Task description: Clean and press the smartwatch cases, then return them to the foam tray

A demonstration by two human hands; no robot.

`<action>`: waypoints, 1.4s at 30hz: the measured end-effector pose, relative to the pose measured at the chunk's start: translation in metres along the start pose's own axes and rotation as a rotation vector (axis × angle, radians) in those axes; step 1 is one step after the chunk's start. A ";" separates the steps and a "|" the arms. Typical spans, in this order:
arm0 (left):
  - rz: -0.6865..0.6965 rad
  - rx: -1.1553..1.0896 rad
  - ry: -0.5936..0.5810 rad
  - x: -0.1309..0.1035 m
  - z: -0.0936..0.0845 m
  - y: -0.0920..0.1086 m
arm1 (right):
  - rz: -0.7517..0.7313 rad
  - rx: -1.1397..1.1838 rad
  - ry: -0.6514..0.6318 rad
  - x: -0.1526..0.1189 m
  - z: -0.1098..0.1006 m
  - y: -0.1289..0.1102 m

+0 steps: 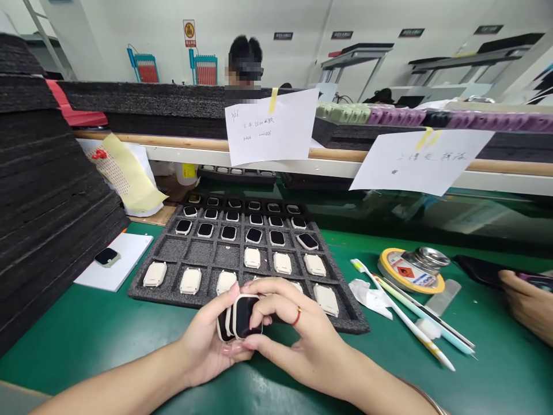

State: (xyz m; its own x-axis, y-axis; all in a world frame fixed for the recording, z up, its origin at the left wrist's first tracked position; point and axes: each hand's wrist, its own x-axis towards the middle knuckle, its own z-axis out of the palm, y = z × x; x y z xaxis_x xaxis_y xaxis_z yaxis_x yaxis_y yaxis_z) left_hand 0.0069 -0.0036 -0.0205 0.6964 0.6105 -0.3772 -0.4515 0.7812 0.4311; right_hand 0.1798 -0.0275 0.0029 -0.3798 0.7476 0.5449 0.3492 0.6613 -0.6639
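Several cream watch cases with dark screens are held together, screens toward the right, in front of the black foam tray. My left hand wraps round them from the left. The fingers and thumb of my right hand close on the nearest case from the right. In the tray's back rows, watch cases lie with dark screens up; in the front rows, cream cases show their pale backs. Three compartments at the left of the fourth row hold no case.
Black foam sheets are stacked at the left, near a white pad with one watch case. To the right lie a toothbrush, a yellow tape roll and a metal-topped container. Another person's hand is at the right edge.
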 end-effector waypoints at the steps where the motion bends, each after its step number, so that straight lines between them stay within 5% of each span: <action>1: 0.003 -0.009 -0.009 0.000 0.000 0.000 | -0.020 -0.024 0.020 0.000 0.000 0.000; 9: -0.004 -0.038 -0.072 -0.001 0.000 0.000 | -0.169 -0.151 0.195 0.004 0.000 -0.004; 16: -0.013 0.017 -0.098 -0.003 0.003 0.003 | 0.005 0.266 0.392 -0.001 -0.006 -0.008; 24: 0.000 0.016 -0.018 -0.008 0.002 0.004 | -0.008 0.086 0.045 -0.004 0.001 0.003; 36: 0.012 0.042 0.059 -0.006 0.000 0.001 | -0.002 0.094 0.009 -0.006 0.006 0.006; 42: 0.029 0.001 -0.056 -0.004 0.000 0.003 | 0.005 0.108 -0.011 -0.006 -0.001 0.003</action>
State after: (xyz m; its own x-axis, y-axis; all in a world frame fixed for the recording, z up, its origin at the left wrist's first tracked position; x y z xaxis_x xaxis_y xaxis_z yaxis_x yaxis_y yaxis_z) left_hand 0.0029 -0.0041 -0.0175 0.7132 0.6245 -0.3184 -0.4714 0.7634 0.4415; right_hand 0.1837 -0.0305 -0.0021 -0.3878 0.7495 0.5365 0.2573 0.6469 -0.7179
